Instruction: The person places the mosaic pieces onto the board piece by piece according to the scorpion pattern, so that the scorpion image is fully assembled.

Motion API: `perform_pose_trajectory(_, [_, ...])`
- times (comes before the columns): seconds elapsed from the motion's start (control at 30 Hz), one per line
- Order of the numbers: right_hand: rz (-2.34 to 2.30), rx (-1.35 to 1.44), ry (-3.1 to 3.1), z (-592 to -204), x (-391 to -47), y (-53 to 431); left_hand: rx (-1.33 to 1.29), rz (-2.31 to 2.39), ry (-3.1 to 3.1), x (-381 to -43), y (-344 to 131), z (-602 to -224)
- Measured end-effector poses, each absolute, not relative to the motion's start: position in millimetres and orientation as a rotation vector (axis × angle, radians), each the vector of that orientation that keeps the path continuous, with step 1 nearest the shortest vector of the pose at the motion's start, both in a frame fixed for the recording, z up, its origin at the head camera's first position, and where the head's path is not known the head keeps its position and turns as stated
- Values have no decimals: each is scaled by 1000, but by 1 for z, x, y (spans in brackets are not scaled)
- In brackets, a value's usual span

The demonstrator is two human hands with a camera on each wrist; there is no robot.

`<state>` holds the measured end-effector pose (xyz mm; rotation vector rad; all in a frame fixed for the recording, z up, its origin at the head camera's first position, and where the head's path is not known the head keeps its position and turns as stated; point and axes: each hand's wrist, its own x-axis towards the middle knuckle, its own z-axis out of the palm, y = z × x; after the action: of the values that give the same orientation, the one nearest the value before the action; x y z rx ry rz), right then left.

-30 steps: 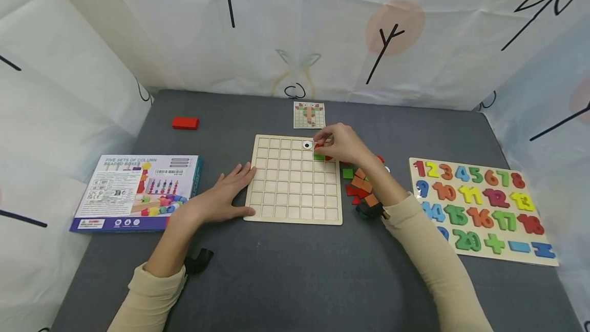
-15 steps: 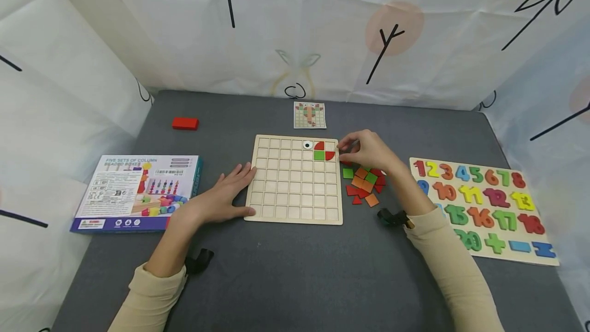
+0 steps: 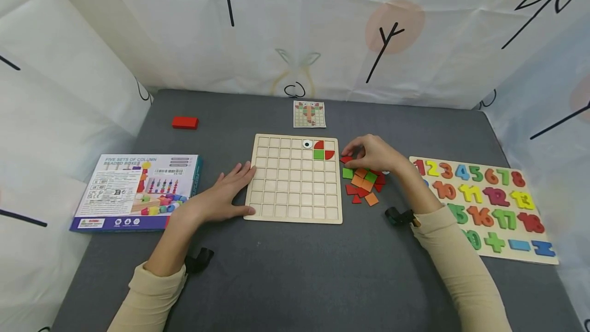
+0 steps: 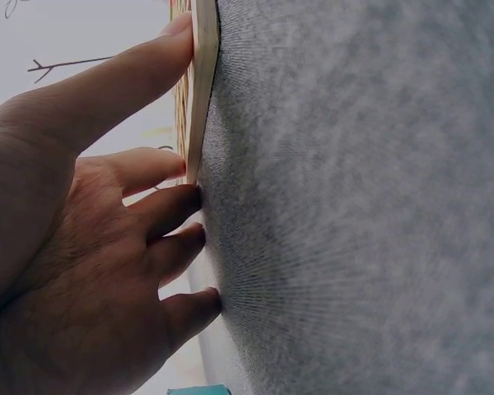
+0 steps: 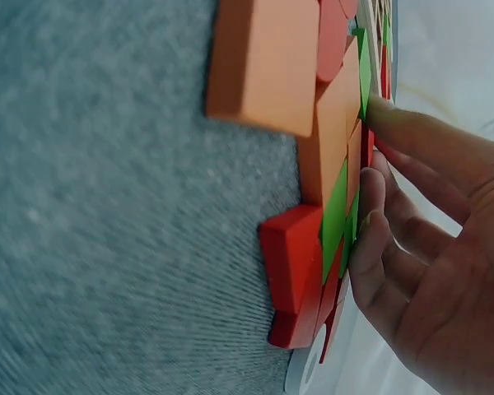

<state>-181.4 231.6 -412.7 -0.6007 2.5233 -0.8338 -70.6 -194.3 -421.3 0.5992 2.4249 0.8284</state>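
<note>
L hand fingers spread, nil held, at brd left edge | R hand part-curled at tiles, grip unclear | shd edge-pinch 1

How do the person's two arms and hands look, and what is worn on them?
The left hand and right hand are bare, without gloves. The left sleeve and right sleeve are plain beige, ending on the forearms. A black fitting juts out by the left sleeve's end, another black fitting by the right's.
</note>
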Motion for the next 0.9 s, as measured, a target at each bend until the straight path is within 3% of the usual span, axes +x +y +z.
perform_pose_trajectory(0.4, [-798,-637,2553,-413,-182,233,615,859,2424,-70,-196,-421])
perform_pose_trajectory(0.9, [-1027,-657,2558,-414,-169,219,621,810,2455,-78,-205,-451])
